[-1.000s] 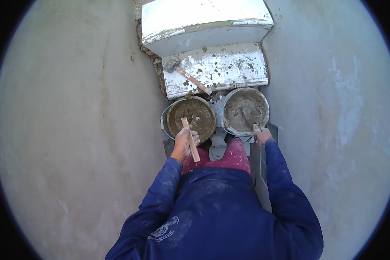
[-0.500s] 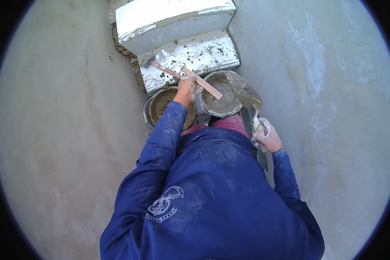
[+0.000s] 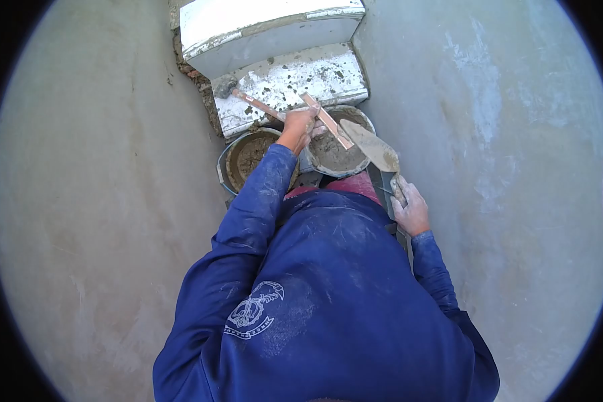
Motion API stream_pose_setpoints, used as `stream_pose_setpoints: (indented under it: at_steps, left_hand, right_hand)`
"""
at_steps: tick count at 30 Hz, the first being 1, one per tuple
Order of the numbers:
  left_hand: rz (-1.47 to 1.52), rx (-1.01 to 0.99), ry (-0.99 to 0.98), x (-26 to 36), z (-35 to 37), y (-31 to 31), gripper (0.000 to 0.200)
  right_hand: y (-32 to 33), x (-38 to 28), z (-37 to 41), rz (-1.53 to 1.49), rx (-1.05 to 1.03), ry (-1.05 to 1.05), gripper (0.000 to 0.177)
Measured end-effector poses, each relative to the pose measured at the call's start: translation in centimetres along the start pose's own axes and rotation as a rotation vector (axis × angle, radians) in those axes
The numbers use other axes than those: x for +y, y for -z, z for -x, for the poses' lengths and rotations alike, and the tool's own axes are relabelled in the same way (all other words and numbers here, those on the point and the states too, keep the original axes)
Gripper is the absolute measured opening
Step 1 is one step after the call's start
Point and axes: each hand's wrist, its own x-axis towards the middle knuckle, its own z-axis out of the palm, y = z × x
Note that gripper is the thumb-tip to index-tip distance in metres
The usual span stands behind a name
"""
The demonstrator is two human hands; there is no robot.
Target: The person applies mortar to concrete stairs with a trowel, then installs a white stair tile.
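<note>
My left hand [image 3: 297, 127] is closed around the wooden handle of a mallet [image 3: 256, 104], whose grey, mortar-crusted head rests over the lower step. A short flat wooden strip [image 3: 328, 122] sticks out from the same hand, slanting across the right bucket [image 3: 345, 175]. Grey wet mortar [image 3: 333, 155] fills much of that bucket. On the right, my right hand [image 3: 411, 209] grips the handle of a pointed trowel [image 3: 374, 146]. Its mortar-smeared blade points up and left, overlapping the bucket's right rim. Below my left wrist stands the left bucket [image 3: 225, 169], with brown mortar inside.
Two white-topped steps [image 3: 268, 20] rise ahead, the lower one [image 3: 318, 74] spotted with mortar crumbs. A rough broken edge [image 3: 197, 77] runs along their left side. Smooth grey surfaces [image 3: 100, 201] lie on both sides.
The trowel blade has turned and now shows its broad face, lower by the bucket's rim. My left hand has shifted slightly right and up with the mallet and strip, and the strip is steeper.
</note>
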Motion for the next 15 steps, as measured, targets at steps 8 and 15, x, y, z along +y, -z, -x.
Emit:
stream_pose_setpoints:
  at_steps: [8,15]
  left_hand:
    - [-0.001,-0.039,0.089,-0.8,1.9,-0.2,0.021]
    - [-0.062,-0.044,0.076,-0.3,3.4,-0.5,0.021]
  right_hand:
    - [-0.6,0.0,-0.1,-0.034,-0.013,0.075,0.051]
    - [-1.8,0.6,-1.2,-0.157,0.030,0.074,0.053]
